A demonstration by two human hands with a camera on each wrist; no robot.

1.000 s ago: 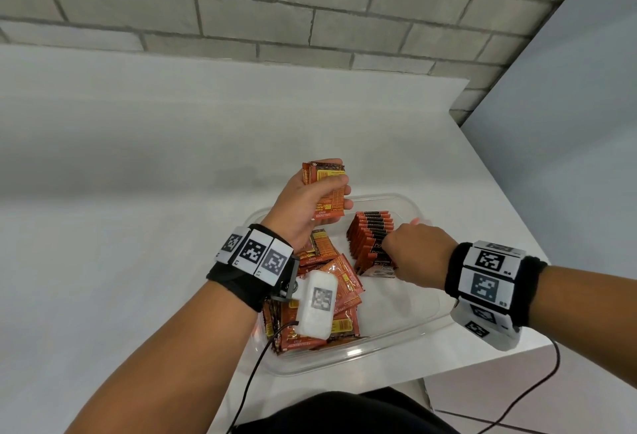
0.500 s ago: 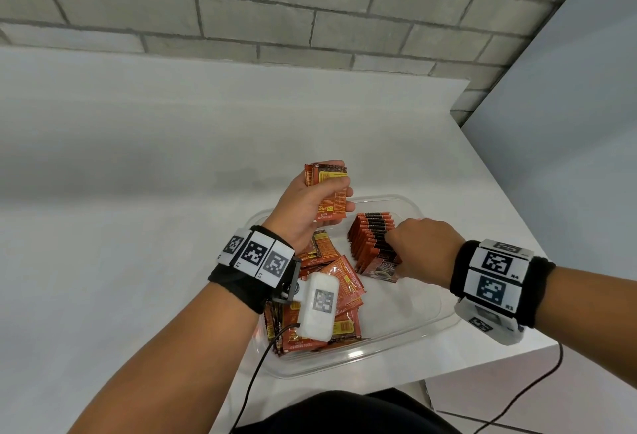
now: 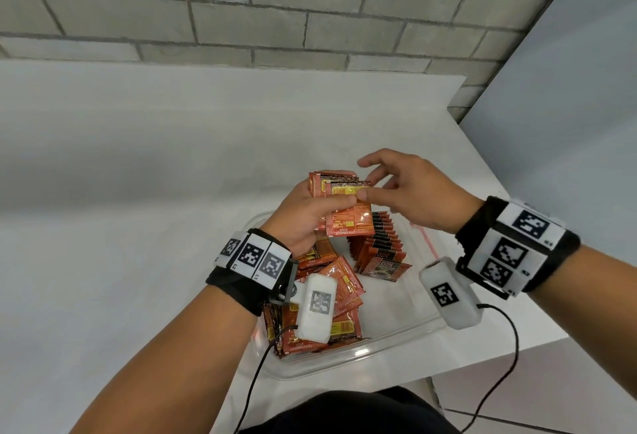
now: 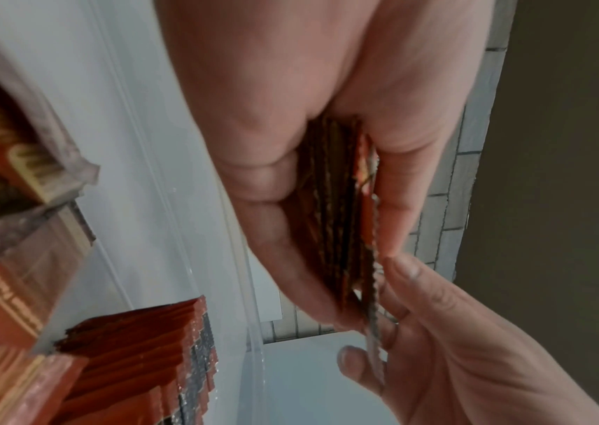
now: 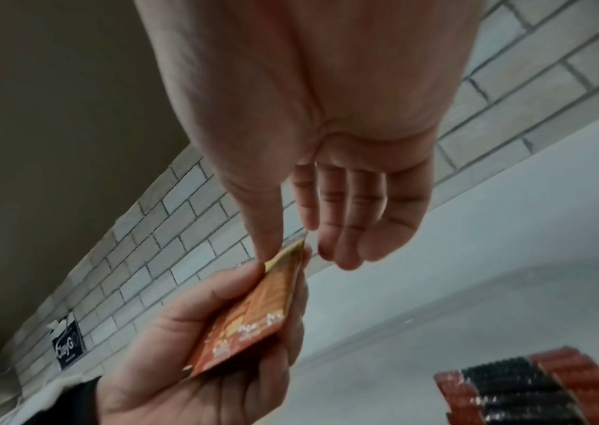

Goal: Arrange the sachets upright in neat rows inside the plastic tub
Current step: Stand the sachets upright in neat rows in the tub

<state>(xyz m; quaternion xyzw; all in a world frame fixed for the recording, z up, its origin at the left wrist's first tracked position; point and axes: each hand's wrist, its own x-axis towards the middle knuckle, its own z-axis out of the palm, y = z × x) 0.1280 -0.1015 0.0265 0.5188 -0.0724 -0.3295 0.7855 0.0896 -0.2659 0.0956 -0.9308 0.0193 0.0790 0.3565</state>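
Orange sachets (image 3: 377,247) stand in a row inside clear tub (image 3: 396,347).

Your head camera looks forward and down from above onto the white table (image 3: 144,213), taking in both forearms, the plastic tub (image 3: 389,340) and the brick wall behind. The left wrist camera sits very close under the left hand (image 4: 291,161), looking along the palm toward the fingers (the tub's clear wall runs beside it). The right wrist camera looks the same way along the right hand (image 5: 327,161), angled up toward the wall. All three views share the stack of sachets (image 3: 339,202) between the hands.
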